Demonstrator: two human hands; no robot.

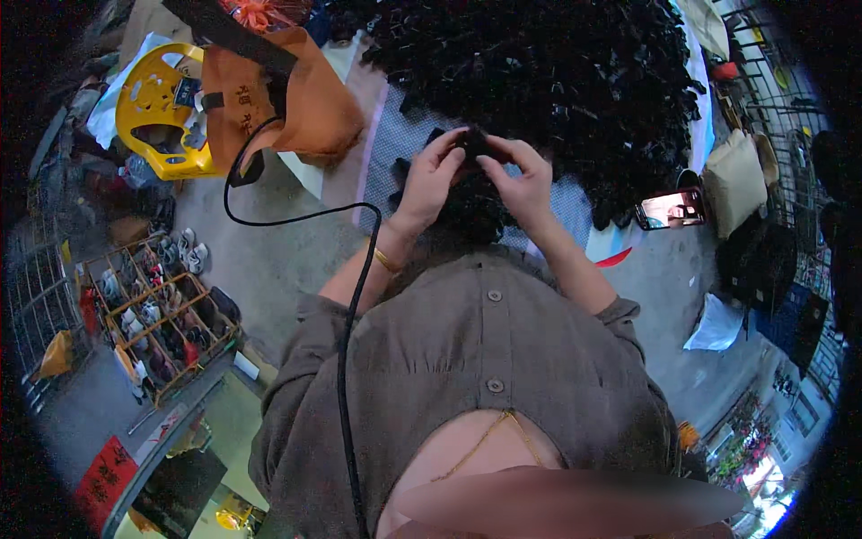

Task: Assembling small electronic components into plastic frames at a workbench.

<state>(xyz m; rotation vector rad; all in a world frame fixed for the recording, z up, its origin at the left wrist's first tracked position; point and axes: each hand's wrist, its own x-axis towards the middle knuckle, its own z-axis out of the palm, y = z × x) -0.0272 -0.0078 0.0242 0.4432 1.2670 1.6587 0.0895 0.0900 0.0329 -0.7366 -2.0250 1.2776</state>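
Over the near edge of a large heap of small black pieces (557, 81), both hands meet at a small black piece (473, 142). My left hand (431, 176) has thumb and fingers pinched on its left side. From the right, my right hand (521, 182) grips the same piece, with the thumb toward me. The piece is dark and partly covered by my fingers, so its exact kind is unclear. More black pieces (471, 220) lie just below the hands, on a blue-white patterned cloth (379, 135).
At the far left an orange bag (314, 103) stands beside a yellow plastic chair (148, 90). A black cable (305, 216) loops across my left arm. To the right are a lit phone (672, 209) and a beige sack (734, 175). A shoe rack (162, 319) stands at left.
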